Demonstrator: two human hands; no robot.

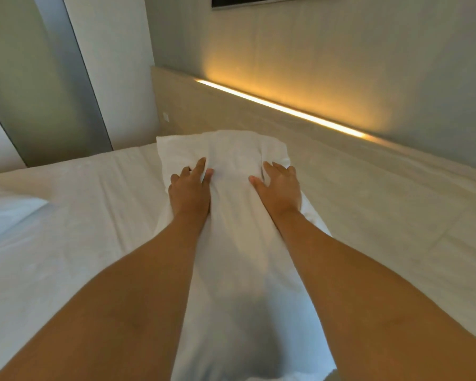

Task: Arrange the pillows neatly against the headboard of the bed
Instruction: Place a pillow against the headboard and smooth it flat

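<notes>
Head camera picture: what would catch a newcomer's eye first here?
Two bare forearms reach up the middle, the left hand and right hand pressing flat on a white pillow lying along the headboard. Above it, a warm light strip glows slantwise across the wall.

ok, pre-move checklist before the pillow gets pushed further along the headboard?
1. Both hands on the pillow: ok. Left hand and right hand lie on it, fingers spread.
2. Firm grip: cannot tell. The hands look pressed flat; the left thumb seems to pinch a fold.
3. Pillow alongside the headboard: ok. Its long side runs beside the panel; whether it touches is not clear.
4. Pillow smooth: not ok. Creases gather between the hands.
5. Sheet beside the pillow is flat: ok, only light wrinkles.
6. Other pillows placed: cannot tell. A white shape at the left edge may be one, away from the headboard.
</notes>
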